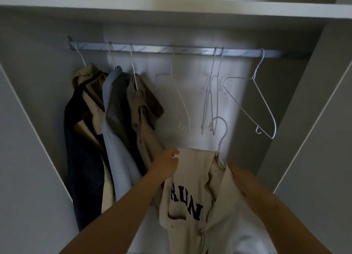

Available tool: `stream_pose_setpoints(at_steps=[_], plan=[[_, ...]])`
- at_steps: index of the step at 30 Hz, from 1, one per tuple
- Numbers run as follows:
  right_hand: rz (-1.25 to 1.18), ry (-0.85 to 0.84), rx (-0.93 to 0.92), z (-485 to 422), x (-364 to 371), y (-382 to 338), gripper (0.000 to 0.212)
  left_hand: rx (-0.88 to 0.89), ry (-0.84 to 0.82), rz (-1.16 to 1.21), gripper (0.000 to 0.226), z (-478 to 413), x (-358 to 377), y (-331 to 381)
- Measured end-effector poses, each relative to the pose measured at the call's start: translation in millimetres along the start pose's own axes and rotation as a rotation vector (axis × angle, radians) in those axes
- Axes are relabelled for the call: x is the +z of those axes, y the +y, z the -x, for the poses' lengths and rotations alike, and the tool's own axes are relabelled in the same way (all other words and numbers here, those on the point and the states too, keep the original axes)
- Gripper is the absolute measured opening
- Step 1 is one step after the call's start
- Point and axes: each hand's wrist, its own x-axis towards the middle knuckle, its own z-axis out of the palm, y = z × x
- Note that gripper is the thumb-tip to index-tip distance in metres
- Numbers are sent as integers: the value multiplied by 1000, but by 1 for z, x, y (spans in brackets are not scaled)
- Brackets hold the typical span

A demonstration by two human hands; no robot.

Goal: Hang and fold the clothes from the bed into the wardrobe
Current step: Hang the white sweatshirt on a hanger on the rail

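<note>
A cream shirt (192, 187) with dark letters on its chest sits on a white wire hanger (222, 131), whose hook points up below the wardrobe rail (171, 49). My left hand (167, 163) pinches the shirt's left shoulder edge. My right hand (235, 170) is at the shirt's right shoulder, its fingers hidden behind the collar cloth. The hanger hook is apart from the rail, well below it.
Three garments hang at the rail's left: a dark and tan one (85, 139), a light blue one (116, 124), a khaki shirt (144, 116). Several empty white hangers (211, 101) hang to the right. A shelf (171, 8) runs above; wardrobe side walls close in.
</note>
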Motion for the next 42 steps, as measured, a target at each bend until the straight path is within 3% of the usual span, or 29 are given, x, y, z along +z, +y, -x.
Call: stream_pose_setpoints(at_steps=[4, 7, 10, 12, 16, 19, 22, 25, 28, 32, 36, 39, 42], plan=[[-2, -107, 19, 8, 18, -11, 56, 65, 10, -179, 33, -6, -14, 5], [-69, -209, 1, 12, 37, -27, 55, 105, 230, -628, 40, -18, -36, 3], [-142, -278, -46, 11, 56, -51, 54, 87, 383, -791, 50, -40, -63, 4], [-127, -289, -65, 6, 68, -66, 54, 99, 379, -813, 52, -59, -80, 6], [-123, -271, -68, -11, 87, -92, 49, 85, 198, -807, 50, -90, -109, -2], [-167, -261, -64, -24, 98, -112, 47, 104, 231, -913, 53, -95, -136, -28], [-177, -256, -103, -37, 114, -138, 46, 89, 255, -781, 43, -96, -167, -43], [-196, -265, -154, -42, 136, -168, 45, 265, 383, -677, 23, -111, -186, -41], [-251, -236, -210, -46, 154, -196, 41, 385, 455, -536, 32, -128, -199, -39], [-364, -196, -259, -48, 168, -240, 40, 354, 689, -233, 32, -147, -214, -32], [-442, -183, -347, -53, 180, -287, 34, 353, 501, -143, 36, -168, -216, -31], [-412, -154, -368, -66, 188, -314, 36, 331, 496, -34, 25, -175, -212, -42], [-330, -133, -355, -86, 203, -318, 38, 335, 410, 35, 35, -177, -204, -48]])
